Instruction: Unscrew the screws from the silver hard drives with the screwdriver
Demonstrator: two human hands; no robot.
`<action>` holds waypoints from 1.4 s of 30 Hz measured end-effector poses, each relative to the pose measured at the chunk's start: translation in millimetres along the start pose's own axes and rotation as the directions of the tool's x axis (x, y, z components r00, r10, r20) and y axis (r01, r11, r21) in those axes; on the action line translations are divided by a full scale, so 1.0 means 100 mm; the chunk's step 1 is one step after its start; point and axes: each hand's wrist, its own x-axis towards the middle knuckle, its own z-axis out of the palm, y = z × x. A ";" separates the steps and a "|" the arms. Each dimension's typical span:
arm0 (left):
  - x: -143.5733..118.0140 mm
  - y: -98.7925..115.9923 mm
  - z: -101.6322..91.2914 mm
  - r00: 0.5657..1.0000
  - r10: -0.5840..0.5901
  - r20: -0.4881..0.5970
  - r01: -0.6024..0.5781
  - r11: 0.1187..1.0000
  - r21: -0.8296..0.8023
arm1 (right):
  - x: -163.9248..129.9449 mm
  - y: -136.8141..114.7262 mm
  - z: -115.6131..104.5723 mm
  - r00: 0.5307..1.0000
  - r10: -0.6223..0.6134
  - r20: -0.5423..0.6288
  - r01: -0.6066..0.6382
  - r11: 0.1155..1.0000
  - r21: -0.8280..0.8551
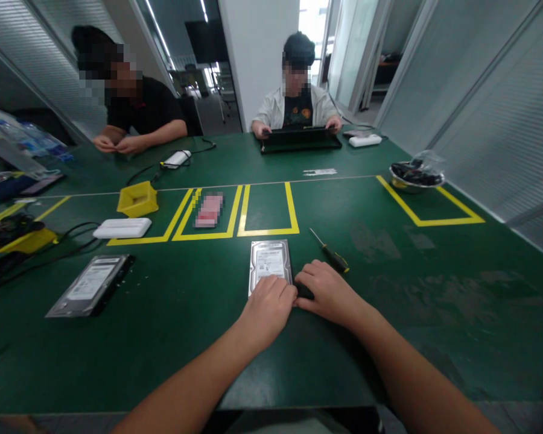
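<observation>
A silver hard drive (269,256) with a white label lies flat on the green table in front of me. My left hand (268,304) is closed over its near end and hides that part. Beside the drive's near right corner, my right hand (328,292) is closed round a black object (304,292) that looks like a tool handle. Its working end is hidden between my hands, whose fingertips meet there. Just beyond my right hand lies a screwdriver (335,258) with a black and yellow handle, its shaft pointing away to the left.
A second hard drive (90,286) lies at left, near a white power strip (122,228) and a yellow bin (138,199). Yellow tape (269,232) marks rectangles. A metal bowl (416,181) holds dark parts at right. Two people sit opposite; one holds a black panel (301,140).
</observation>
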 end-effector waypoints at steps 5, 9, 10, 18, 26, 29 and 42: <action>0.01 0.01 -0.03 1.000 -0.026 0.004 0.026 0.999 -0.046 | 0.00 0.00 0.00 1.000 0.001 0.002 -0.001 1.000 0.001; 0.01 0.03 -0.05 0.999 -0.049 0.005 0.049 0.996 -0.075 | -0.01 0.00 -0.01 1.000 -0.005 -0.001 0.005 1.000 0.001; 0.01 0.04 -0.05 0.998 -0.056 0.008 0.057 0.995 -0.079 | -0.01 0.00 -0.01 1.000 -0.007 -0.002 0.007 1.000 0.001; 0.03 0.04 -0.10 0.995 -0.094 0.031 0.096 0.989 -0.115 | 0.00 -0.01 -0.02 1.000 -0.004 0.014 0.004 1.000 0.001; 0.03 0.03 -0.10 0.989 -0.147 0.036 0.151 0.970 -0.192 | -0.01 -0.02 -0.03 1.000 -0.006 0.008 0.006 1.000 0.002; 0.03 0.03 -0.09 0.987 -0.156 0.039 0.161 0.967 -0.197 | -0.02 -0.02 -0.03 1.000 -0.007 0.008 0.007 1.000 -0.004; 0.03 0.04 -0.11 0.986 -0.164 0.035 0.167 0.966 -0.197 | -0.02 -0.02 -0.02 1.000 0.000 0.020 0.001 1.000 -0.022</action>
